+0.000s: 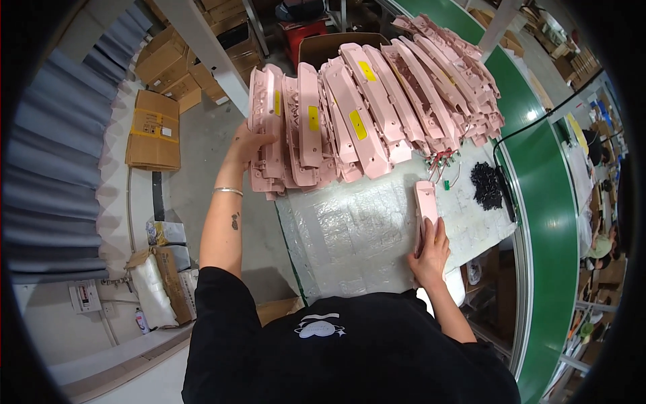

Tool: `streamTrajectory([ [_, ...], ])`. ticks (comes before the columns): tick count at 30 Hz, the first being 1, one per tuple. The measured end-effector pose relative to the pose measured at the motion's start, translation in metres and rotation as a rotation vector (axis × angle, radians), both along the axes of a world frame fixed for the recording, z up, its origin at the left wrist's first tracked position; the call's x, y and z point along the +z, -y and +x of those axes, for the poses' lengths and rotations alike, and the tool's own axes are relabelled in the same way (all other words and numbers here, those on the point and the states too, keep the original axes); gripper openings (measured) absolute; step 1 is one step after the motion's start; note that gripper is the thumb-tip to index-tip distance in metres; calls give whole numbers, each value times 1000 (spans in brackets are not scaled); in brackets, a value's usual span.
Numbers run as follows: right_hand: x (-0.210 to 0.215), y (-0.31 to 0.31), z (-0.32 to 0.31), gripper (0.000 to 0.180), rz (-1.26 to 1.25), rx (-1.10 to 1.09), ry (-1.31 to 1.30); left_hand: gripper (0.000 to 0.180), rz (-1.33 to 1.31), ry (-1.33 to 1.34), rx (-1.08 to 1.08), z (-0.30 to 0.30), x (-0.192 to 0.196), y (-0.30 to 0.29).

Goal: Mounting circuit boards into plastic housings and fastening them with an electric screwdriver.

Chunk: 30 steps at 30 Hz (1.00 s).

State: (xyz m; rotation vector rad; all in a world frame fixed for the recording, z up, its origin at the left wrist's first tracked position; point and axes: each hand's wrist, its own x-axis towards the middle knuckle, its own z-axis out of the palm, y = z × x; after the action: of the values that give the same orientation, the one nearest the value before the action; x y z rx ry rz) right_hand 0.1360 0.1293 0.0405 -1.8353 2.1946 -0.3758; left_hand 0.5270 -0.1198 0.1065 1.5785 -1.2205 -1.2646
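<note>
Long pink plastic housings (360, 114) lean in a dense row across the far side of the work table, some with yellow labels on them. My left hand (252, 143) grips the edge of the leftmost pink housing (268, 101); part of its fingers is hidden behind the plastic. In my right hand (433, 254) a single narrow pink housing (426, 202) stands on end over the table's right half, fingers wrapped round its lower part. Beyond it lie small circuit boards with red wires (441, 160) and a little green piece (447, 184).
Film covers the white table top (343, 236). A heap of small black parts (486, 185) lies at its right, beside a black bar (506, 195). A green conveyor (548, 269) runs along the right. Cardboard boxes (153, 131) stand on the left floor, near a grey curtain (60, 155).
</note>
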Motion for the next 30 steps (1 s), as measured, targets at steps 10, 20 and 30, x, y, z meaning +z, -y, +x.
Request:
streamTrajectory([
  [10, -29, -3, -8, 89, 18, -31, 193, 54, -340, 408, 52, 26, -41, 4],
  [20, -27, 21, -75, 68, 28, -278, 1158, 65, -95, -237, -136, -33, 43, -164],
  [30, -30, 16, -97, 44, 241, -547, 1603, 62, 120, 324, -436, -166, -54, -229],
])
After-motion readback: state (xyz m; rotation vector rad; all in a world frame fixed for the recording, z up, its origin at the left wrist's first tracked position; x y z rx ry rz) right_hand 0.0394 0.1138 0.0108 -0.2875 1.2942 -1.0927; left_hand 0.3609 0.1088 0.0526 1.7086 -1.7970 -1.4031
